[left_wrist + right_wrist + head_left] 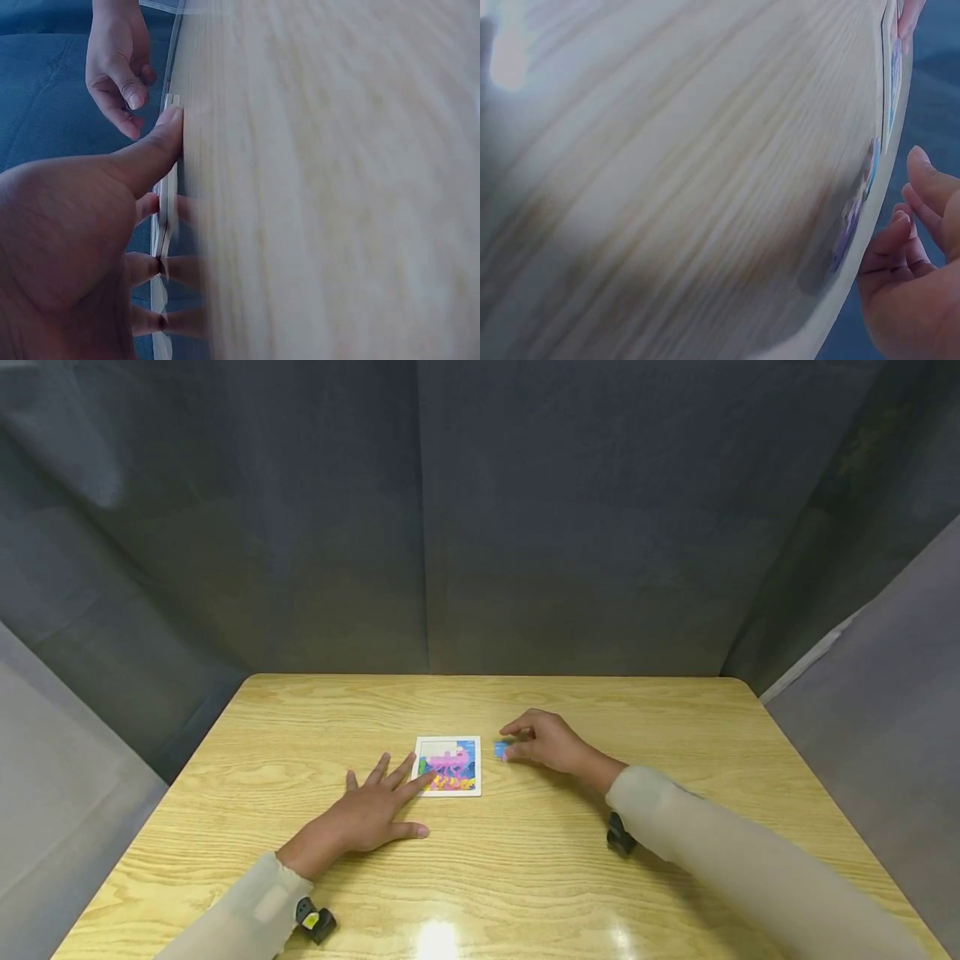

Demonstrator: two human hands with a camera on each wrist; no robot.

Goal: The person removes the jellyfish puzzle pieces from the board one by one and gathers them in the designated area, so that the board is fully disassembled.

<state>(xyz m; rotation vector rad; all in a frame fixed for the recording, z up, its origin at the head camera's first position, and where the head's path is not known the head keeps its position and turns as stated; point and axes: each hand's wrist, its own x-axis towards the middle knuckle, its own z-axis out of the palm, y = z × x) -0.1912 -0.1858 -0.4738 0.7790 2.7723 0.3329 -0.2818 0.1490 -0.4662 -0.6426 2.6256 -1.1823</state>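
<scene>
A small square picture puzzle (452,777) in a white frame lies near the table's middle, showing a pink sea creature over blue water. Its upper left part is bare and pale. My left hand (369,817) is spread flat at its left side, one fingertip over the picture's lower left corner. To the right of the frame is a small blue puzzle piece (500,748). Over that piece hovers my right hand (546,742), thumb overlapping its edge and fingers apart from the thumb. The right wrist view shows the right hand (915,262) with nothing between its fingers.
The wooden table (525,877) has rounded far corners. A dark curtain (585,527) hangs behind it, and pale cloth (885,693) hangs along the right side. Black wrist cameras (619,835) sit under both sleeves.
</scene>
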